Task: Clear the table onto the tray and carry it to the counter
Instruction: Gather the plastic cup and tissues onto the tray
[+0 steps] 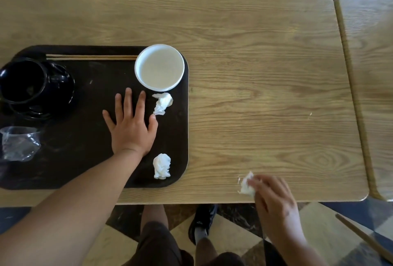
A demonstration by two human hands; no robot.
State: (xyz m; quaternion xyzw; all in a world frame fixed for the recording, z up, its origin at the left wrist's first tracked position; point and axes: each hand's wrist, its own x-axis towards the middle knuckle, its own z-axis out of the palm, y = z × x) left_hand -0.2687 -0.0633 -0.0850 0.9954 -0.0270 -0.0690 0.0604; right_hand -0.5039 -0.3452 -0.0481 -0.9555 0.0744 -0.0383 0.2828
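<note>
From the head view we see the left hand (pixel 130 125) lying flat, fingers spread wide, on the dark tray (pixel 85 170) on the worktop (pixel 255 74). The right hand (pixel 274 204) pinches a crumpled napkin (pixel 246 184) near the worktop's front edge. The tray carries a white bowl (pixel 159 67) and chopsticks (pixel 91 57).

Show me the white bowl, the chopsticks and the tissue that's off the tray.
white bowl (pixel 159 67): head view, middle of its inside.
chopsticks (pixel 91 58): head view, halfway along the pair.
tissue (pixel 245 187): head view, its exposed crumpled left part.
</note>
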